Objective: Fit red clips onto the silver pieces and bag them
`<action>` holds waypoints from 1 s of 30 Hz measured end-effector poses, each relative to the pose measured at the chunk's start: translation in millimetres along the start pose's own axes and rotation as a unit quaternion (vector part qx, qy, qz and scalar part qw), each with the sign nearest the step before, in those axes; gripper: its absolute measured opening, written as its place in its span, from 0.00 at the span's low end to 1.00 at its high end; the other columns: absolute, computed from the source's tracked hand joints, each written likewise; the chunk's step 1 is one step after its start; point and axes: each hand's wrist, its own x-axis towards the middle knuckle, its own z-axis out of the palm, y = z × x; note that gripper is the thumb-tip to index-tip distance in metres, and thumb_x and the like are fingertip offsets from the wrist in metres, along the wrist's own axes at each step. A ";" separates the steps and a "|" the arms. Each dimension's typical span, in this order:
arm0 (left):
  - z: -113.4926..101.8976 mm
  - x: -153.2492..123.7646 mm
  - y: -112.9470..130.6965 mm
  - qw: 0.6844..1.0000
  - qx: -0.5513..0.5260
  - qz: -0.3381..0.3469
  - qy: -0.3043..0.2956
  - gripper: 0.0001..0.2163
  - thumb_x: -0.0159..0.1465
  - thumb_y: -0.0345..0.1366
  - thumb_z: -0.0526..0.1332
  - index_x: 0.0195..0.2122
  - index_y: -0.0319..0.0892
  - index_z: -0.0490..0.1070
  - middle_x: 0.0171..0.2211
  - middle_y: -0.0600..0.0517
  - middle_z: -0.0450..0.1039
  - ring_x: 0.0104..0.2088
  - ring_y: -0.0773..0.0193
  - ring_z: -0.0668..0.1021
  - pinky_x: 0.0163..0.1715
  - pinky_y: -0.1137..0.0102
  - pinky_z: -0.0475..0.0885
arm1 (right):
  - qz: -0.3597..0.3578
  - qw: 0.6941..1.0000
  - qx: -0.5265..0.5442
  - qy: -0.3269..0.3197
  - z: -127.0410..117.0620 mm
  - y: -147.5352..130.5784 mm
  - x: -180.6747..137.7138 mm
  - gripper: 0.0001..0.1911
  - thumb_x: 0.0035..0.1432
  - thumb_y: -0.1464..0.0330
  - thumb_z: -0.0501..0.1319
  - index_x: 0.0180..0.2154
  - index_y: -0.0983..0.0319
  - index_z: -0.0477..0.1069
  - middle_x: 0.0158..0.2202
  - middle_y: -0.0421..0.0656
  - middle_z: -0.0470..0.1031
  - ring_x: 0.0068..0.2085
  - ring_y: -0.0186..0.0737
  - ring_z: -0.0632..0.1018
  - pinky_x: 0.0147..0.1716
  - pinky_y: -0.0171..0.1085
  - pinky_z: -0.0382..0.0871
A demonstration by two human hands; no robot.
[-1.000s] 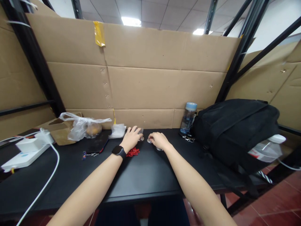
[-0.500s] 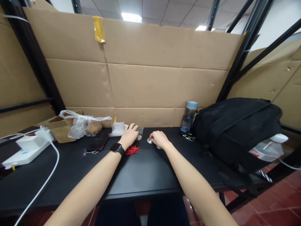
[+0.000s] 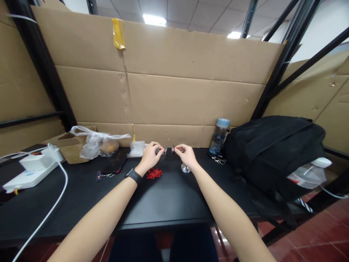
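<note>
At the far left of the worktop [image 3: 169, 203], a white power strip [image 3: 29, 179]; next, a tied plastic bag [image 3: 94, 145], then a black case [image 3: 113, 163] lying flat, then a white packet [image 3: 137, 148] just beside the left hand [image 3: 151, 155]; the left hand is raised over the worktop, its fingers closed in a narrow pinch on the left piece [image 3: 165, 151]; a red cord [image 3: 154, 173] lies bunched on the worktop, just nearer the wearer than that hand.

The right piece [image 3: 173, 149] is held edge-on, near the left piece but apart from it; the fingers of the right hand [image 3: 187, 155] are pinched narrowly on its right side; a silver piece [image 3: 185, 168] rests on the worktop just below that hand.

Handling (judged by look only; the material cannot be told): both held pieces should be light and stiff, and may be slippery if smooth; grip each at the rim, with light pressure.

Farther right, a bottle [image 3: 218, 139] with a blue cap stands upright; a black backpack [image 3: 275, 153] lies beside it, well apart from the right hand.
</note>
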 end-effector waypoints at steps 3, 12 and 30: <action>0.0 -0.3 1.6 0.998 -0.049 -0.022 0.016 0.07 0.67 0.39 0.60 0.37 0.45 0.77 0.44 0.49 0.73 0.49 0.56 0.74 0.52 0.60 0.67 | 0.025 0.997 0.074 0.006 7.5 -4.2 -3.7 0.11 0.51 0.62 0.67 0.33 0.63 0.76 0.34 0.47 0.82 0.36 0.41 0.81 0.41 0.38 0.74; 2.7 -6.7 16.9 0.998 -0.050 -0.028 -0.022 0.07 0.67 0.41 0.61 0.37 0.46 0.77 0.45 0.50 0.73 0.49 0.55 0.73 0.55 0.57 0.65 | 0.174 0.953 0.245 -0.046 18.4 -25.4 -21.6 0.20 0.46 0.58 0.74 0.36 0.62 0.74 0.45 0.47 0.78 0.36 0.44 0.83 0.32 0.42 0.80; 8.7 -5.8 9.1 0.999 -0.002 0.019 -0.044 0.08 0.65 0.42 0.62 0.39 0.49 0.80 0.44 0.50 0.73 0.48 0.54 0.73 0.52 0.58 0.65 | 0.208 0.931 0.273 -0.128 5.0 -26.1 -19.2 0.24 0.49 0.74 0.72 0.50 0.60 0.74 0.48 0.48 0.75 0.35 0.41 0.84 0.39 0.41 0.82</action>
